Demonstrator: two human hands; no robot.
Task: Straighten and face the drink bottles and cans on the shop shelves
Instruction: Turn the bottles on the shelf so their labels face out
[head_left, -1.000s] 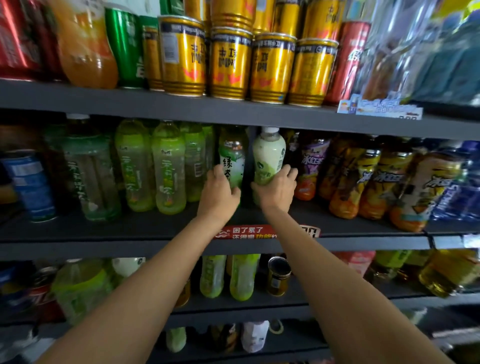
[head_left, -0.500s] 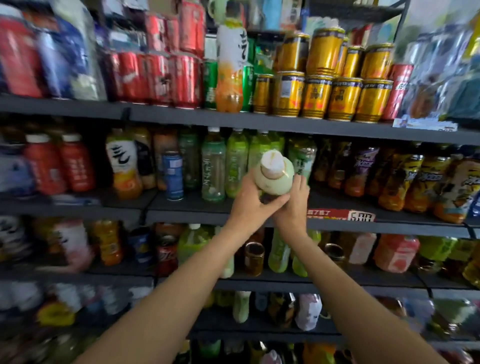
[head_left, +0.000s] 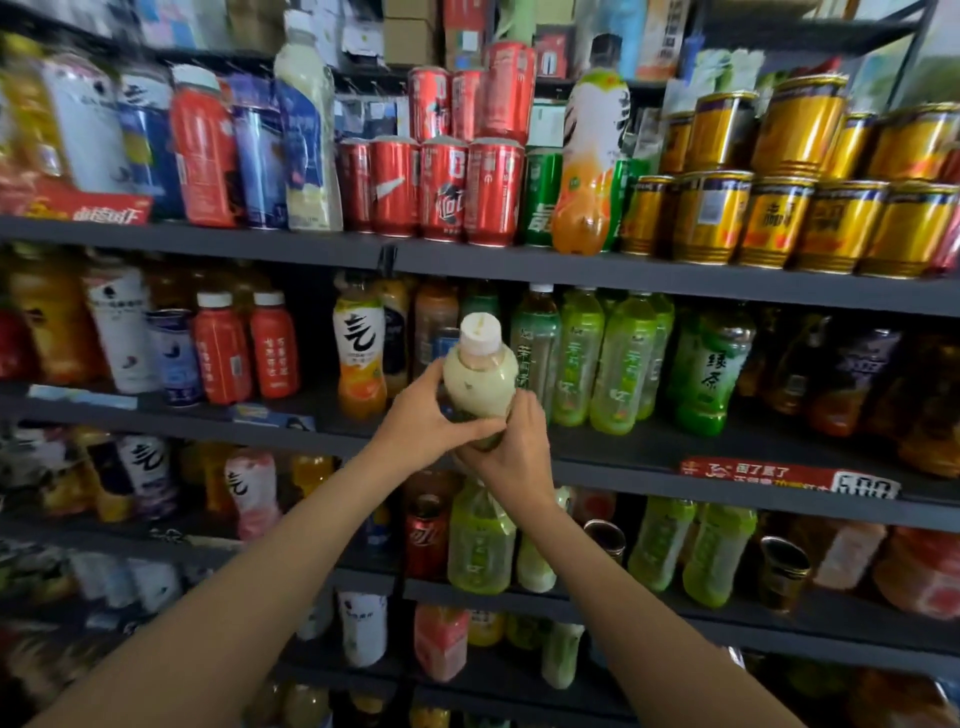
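Over on the left of the middle shelf, the red bottles are standing upright, caps up. Moving right, your left hand is wrapping its fingers around the lower body of the pale green bottle, and your right hand is cupping it from beneath, fingers curled on its base. You're holding it clear of the shelf, in front of the row, white cap tilting toward you. Further right, the green tea bottles are lining up neatly. My read: you're carrying it to a new spot, so tip it upright, turn the label outward, and seat it flush with its neighbours.
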